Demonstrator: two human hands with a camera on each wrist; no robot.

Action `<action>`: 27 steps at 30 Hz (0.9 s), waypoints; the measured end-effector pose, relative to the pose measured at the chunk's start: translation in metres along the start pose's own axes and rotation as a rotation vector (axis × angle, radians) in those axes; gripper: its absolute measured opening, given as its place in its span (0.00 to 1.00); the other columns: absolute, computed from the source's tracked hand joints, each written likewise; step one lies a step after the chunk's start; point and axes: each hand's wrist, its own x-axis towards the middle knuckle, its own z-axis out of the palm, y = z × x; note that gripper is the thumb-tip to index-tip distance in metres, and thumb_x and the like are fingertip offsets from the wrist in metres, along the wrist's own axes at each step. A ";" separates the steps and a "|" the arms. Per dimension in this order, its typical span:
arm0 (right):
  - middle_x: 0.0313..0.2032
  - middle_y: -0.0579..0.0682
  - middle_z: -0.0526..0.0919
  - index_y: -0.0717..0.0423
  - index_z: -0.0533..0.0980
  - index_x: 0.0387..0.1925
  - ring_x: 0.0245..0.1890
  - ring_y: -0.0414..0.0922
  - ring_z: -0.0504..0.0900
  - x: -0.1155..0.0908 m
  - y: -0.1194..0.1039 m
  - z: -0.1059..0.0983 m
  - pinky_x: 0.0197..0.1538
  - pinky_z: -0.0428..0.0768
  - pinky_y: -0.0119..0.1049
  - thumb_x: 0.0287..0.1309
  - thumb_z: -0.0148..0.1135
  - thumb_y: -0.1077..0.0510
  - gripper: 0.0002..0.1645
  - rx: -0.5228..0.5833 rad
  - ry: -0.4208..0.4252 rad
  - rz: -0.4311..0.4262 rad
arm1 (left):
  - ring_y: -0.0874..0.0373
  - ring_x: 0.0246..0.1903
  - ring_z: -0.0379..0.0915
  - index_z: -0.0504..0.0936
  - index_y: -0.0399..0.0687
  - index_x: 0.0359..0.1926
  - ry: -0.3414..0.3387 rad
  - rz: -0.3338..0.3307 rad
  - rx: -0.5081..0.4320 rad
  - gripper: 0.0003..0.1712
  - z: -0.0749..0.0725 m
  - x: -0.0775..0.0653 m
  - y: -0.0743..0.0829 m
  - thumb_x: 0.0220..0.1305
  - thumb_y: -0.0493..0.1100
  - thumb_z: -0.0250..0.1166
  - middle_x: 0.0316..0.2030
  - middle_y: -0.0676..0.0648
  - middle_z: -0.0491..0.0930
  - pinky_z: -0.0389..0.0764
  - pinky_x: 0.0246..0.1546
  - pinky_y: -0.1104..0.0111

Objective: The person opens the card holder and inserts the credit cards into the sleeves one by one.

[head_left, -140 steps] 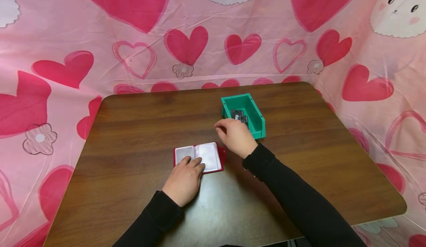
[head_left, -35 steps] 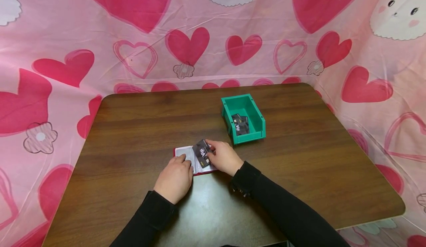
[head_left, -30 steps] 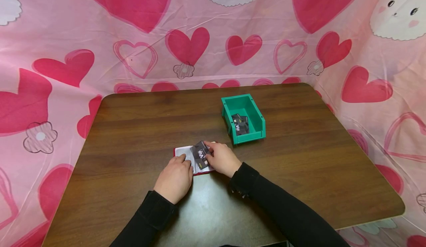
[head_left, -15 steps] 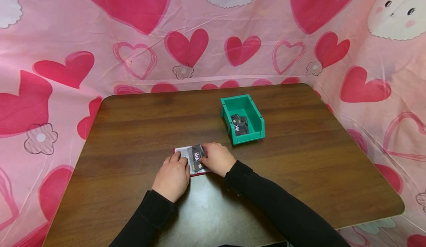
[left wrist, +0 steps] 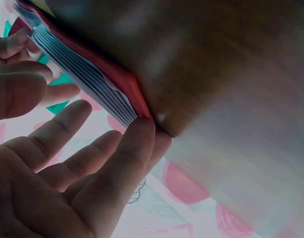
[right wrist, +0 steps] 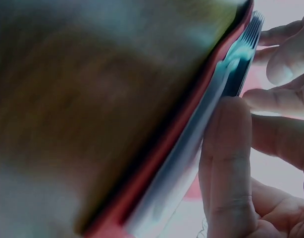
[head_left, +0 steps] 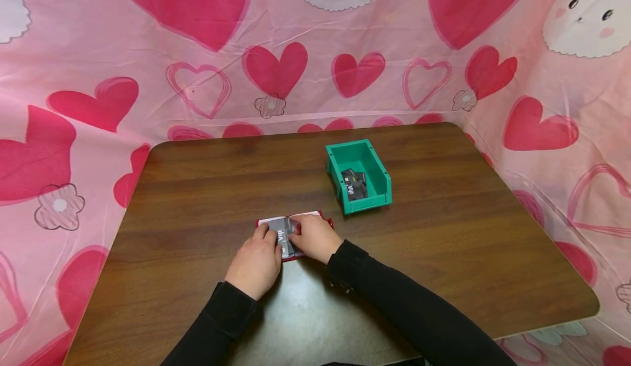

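Note:
A small red card holder (head_left: 309, 213) lies spread out on the table, its clear plastic sleeves showing as a stack in both wrist views. My left hand (head_left: 256, 264) rests on the left page, its fingers fairly straight along the sleeves (left wrist: 87, 79). A dark grey card marked "Vip" (head_left: 282, 239) lies flat across the middle of the holder, partly covered by my left fingertips. At its right edge, my right hand (head_left: 317, 237) pinches it between thumb and curled fingers. That hand hides much of the right page.
Behind and right of the holder stands a green bin (head_left: 378, 175), open at the top, with dark cards (head_left: 354, 184) inside. The brown wooden table (head_left: 222, 179) ends at a pink curtain (head_left: 315, 81) printed with hearts.
My right hand first reached by the bin, then brought a card over the holder. Over the last second it has slid the card left and straightened it. The left hand barely moved.

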 end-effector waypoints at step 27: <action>0.39 0.47 0.84 0.53 0.76 0.57 0.33 0.39 0.79 -0.007 0.003 -0.006 0.37 0.79 0.31 0.58 0.64 0.57 0.24 0.063 -0.002 -0.098 | 0.38 0.47 0.76 0.81 0.46 0.53 -0.028 0.060 0.023 0.19 0.001 -0.001 0.001 0.63 0.45 0.60 0.58 0.40 0.74 0.75 0.50 0.49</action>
